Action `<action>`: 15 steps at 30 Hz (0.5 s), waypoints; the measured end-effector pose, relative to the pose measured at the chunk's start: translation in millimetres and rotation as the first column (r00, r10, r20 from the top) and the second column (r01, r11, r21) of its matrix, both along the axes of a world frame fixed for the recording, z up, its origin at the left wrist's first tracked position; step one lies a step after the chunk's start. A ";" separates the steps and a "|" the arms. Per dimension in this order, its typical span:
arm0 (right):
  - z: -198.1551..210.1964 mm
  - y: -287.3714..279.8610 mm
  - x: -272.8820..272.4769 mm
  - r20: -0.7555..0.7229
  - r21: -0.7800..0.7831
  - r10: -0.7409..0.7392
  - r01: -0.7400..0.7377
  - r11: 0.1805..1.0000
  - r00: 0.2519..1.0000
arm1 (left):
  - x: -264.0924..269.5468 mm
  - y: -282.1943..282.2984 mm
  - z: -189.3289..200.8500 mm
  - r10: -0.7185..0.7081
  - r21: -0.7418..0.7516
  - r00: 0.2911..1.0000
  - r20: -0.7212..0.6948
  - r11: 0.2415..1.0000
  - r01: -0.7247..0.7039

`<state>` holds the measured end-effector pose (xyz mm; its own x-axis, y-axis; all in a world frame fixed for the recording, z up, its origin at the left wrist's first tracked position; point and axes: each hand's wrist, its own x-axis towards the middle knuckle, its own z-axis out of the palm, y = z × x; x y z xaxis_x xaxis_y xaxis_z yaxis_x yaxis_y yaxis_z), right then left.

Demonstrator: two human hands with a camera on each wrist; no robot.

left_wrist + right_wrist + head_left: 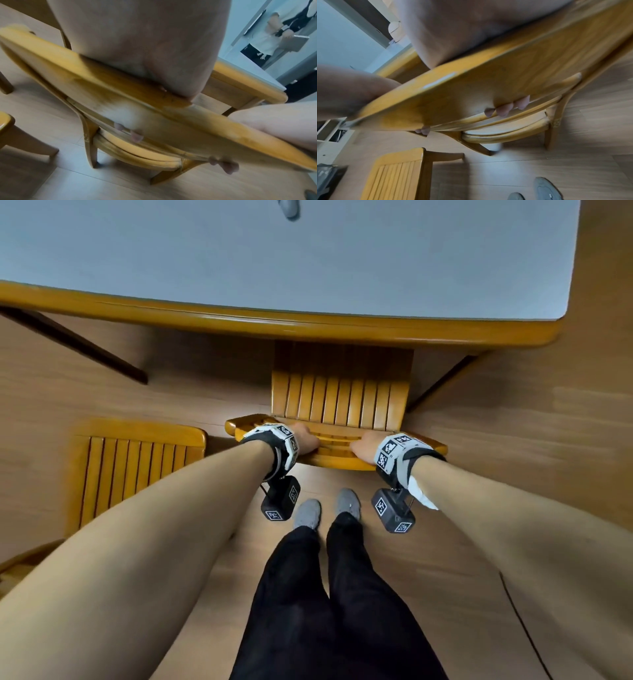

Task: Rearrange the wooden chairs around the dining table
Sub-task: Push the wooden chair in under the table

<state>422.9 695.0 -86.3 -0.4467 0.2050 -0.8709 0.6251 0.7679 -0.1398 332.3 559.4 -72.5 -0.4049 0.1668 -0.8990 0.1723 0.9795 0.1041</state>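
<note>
A honey-coloured wooden chair (339, 402) with a slatted seat stands in front of me, its seat partly under the grey-topped dining table (274, 320). My left hand (306, 438) and right hand (363, 445) both grip the curved top rail (337, 462) of its back, side by side near the middle. In the left wrist view the palm (137, 47) lies on the rail (102, 86) and the fingertips (135, 135) curl under it. The right wrist view shows the same hold, fingertips (505, 109) wrapped under the rail (505, 83).
A second slatted chair (133, 467) stands to my left, away from the table. Dark table legs (85, 347) angle down on both sides of the chair. My grey shoes (329, 508) are just behind the chair. Another person (267, 40) stands in a doorway beyond the table.
</note>
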 end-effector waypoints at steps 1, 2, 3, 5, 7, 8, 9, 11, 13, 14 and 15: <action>2.9 -0.2 -0.8 -0.012 -0.030 0.025 -0.025 0.999 1.000 | 1.6 0.9 3.5 -0.024 -0.002 1.000 -0.005 1.000 0.024; 5.1 -0.4 0.2 -0.025 -0.053 0.057 -0.058 0.997 0.998 | 3.5 1.0 8.8 -0.043 -0.010 0.999 -0.002 0.999 0.043; 8.5 -0.6 2.4 -0.018 -0.048 0.091 -0.092 0.995 0.996 | 6.0 0.1 13.3 -0.046 -0.010 0.999 -0.001 0.999 0.046; 18.0 -3.3 7.0 -0.007 -0.058 0.021 -0.021 0.998 1.000 | 12.5 -1.2 24.5 -0.025 0.010 1.000 -0.008 1.000 0.025; 24.7 -6.6 13.3 -0.005 -0.060 0.006 -0.006 0.998 1.000 | 23.3 -3.0 35.2 -0.007 0.022 1.000 -0.024 1.000 0.008; 28.5 -10.4 18.4 -0.007 -0.060 0.009 -0.010 0.998 1.000 | 29.7 -5.4 39.5 0.001 0.024 1.000 -0.026 1.000 0.000; 33.7 -14.5 27.2 -0.005 -0.059 0.006 -0.006 0.998 1.000 | 38.5 -9.1 43.2 0.010 0.018 1.000 -0.020 1.000 -0.010; 38.8 -24.2 42.6 -0.011 -0.066 -0.015 0.015 0.998 1.000 | 56.3 -18.3 52.7 -0.007 -0.002 1.000 -0.018 1.000 0.007; 40.7 -37.2 64.1 -0.021 -0.082 0.013 -0.015 0.997 1.000 | 76.2 -31.5 60.7 -0.054 -0.019 0.999 -0.003 0.998 0.054; 36.8 -45.0 75.7 -0.024 -0.075 0.033 -0.035 0.997 0.999 | 87.0 -39.6 64.0 -0.079 -0.028 0.997 0.004 0.996 0.079; 35.9 -54.8 88.6 -0.015 -0.063 0.059 -0.060 0.996 0.998 | 98.2 -48.0 66.8 -0.101 -0.035 0.995 0.015 0.994 0.102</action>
<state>511.5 640.2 -50.4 -0.4678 0.1223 -0.8753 0.5763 0.7931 -0.1972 430.5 511.4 -5.8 -0.3759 0.1738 -0.9102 0.2701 0.9601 0.0718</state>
